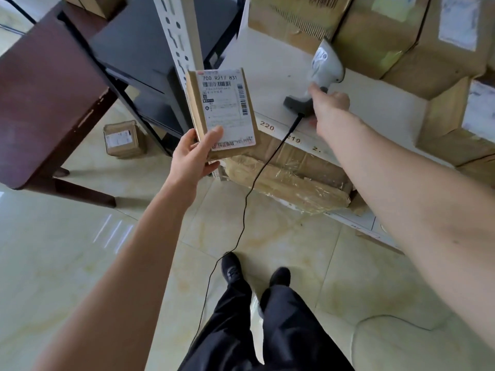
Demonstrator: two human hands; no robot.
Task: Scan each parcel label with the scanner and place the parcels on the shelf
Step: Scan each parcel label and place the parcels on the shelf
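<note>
Parcel label reads "700 R217 831"; shelf edge "220".

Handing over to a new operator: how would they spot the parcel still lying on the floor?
Start at the dark red table on the left. Beside its leg, a small brown parcel lies on the pale tiled floor. It is the only labelled box off the shelf and out of any hand.

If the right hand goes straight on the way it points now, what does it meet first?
Probably the scanner on the shelf: the right hand already reaches its grey handle. Whether the fingers touch it yet is unclear.
</note>
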